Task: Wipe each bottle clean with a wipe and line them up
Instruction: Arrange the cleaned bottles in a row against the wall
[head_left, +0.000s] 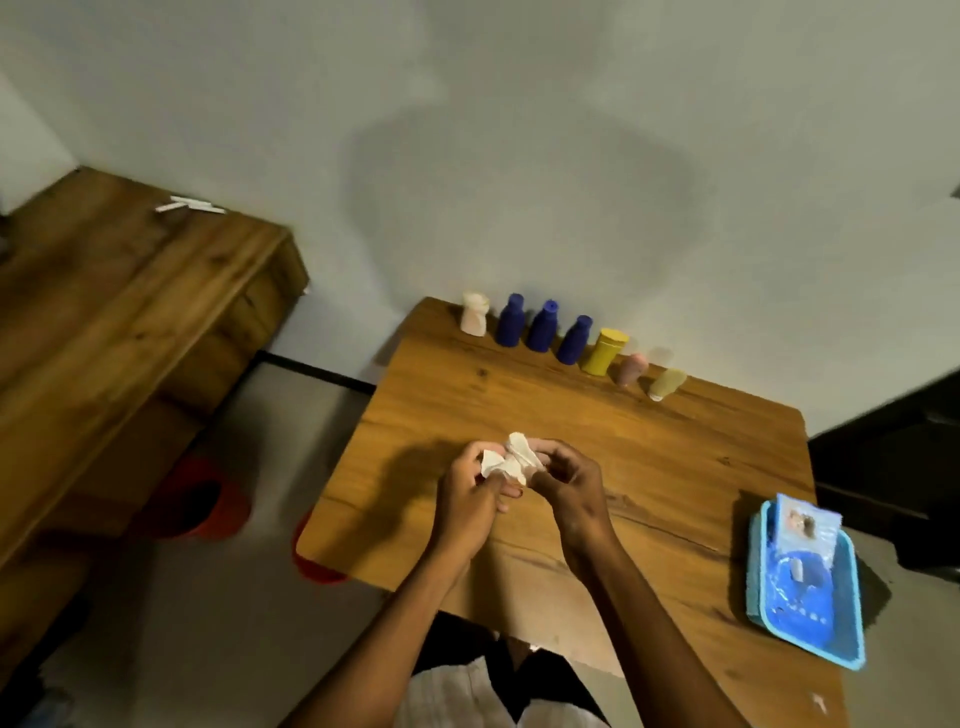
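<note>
Both hands meet over the middle of the wooden table (675, 467): left hand (470, 499) and right hand (566, 488) pinch a crumpled white wipe (511, 460) between them; whether a bottle is inside, can't tell. Wipe looks soft and light, so bunch it, don't grab a corner. Blue tray (852, 597) at near right holds a blue wipes pack (802, 561); seven small plastic bottles (543, 332) line the far edge

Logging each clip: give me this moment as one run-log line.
left hand: grips crumpled white wipe | right hand: grips same wipe | seven small bottles: lined up at far edge of wooden table
</note>
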